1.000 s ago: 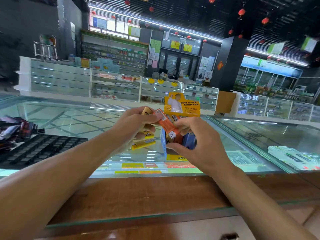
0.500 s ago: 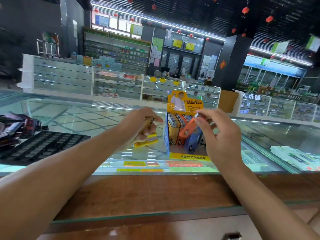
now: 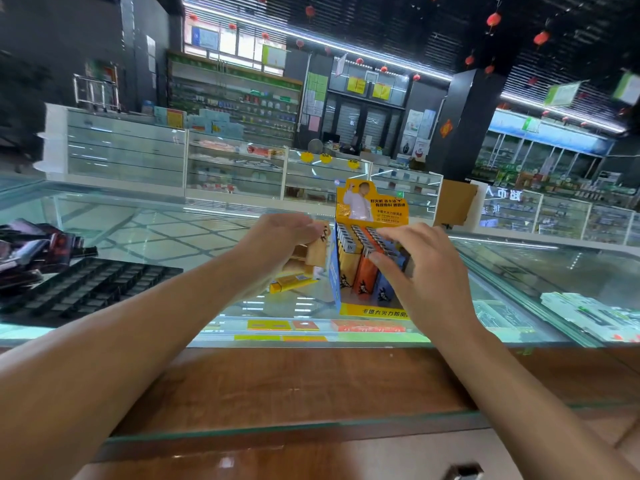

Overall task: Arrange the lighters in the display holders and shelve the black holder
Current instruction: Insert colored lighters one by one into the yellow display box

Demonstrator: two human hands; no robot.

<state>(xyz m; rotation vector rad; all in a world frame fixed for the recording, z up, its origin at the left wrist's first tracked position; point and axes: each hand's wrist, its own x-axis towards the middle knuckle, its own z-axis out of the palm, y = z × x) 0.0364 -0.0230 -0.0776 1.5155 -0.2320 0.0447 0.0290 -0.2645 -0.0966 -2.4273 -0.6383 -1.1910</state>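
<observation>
On the glass counter stands a yellow display box, filled with upright lighters in yellow, orange and blue rows. The right hand is spread over the box from the right. Its fingers are stretched almost straight and lie across the metal tops of the lighters, not curled around any of them. The thumb rests against the front of the row, where the orange lighters meet the blue lighters.

The left hand is just to the left of the box, with its fingers curled around a small bunch of tan lighters. Their ends stick out of the fist towards the box, close to its blue side wall. How many lighters it holds cannot be told. Below this hand a single yellow lighter lies flat on the glass, near the box but not touching it.

The black holder, a flat tray of small slots, lies on the counter far to the left, well apart from both hands. A heap of dark packets sits just behind it.
</observation>
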